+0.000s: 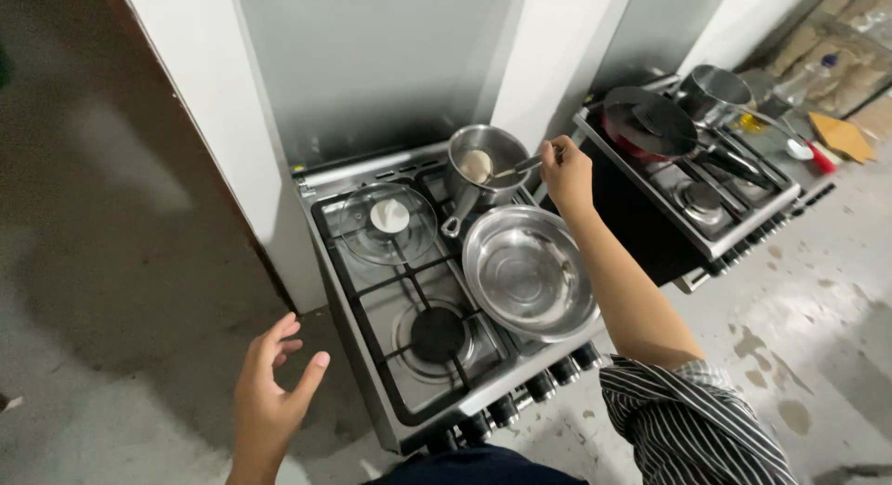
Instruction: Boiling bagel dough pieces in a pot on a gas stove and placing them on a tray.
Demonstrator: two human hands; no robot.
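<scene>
My right hand point(567, 174) reaches over the gas stove point(372, 308) and grips the handle of a ladle point(506, 169). The ladle's pale round bowl sits inside a steel saucepan point(483, 164) on the back right burner. My left hand point(269, 392) hovers open, fingers spread, off the stove's front left corner, holding nothing. A wide empty steel bowl point(530, 271) rests on the front right burner, just below my right forearm. A glass lid point(387, 223) with a white knob lies on the back left burner.
The front left burner point(437, 334) is bare. A second stove point(706, 192) stands to the right with a dark frying pan point(650, 123) and a steel pot point(714, 90). White wall panels rise behind. Bottles and a red-handled tool sit at far right. The floor is stained concrete.
</scene>
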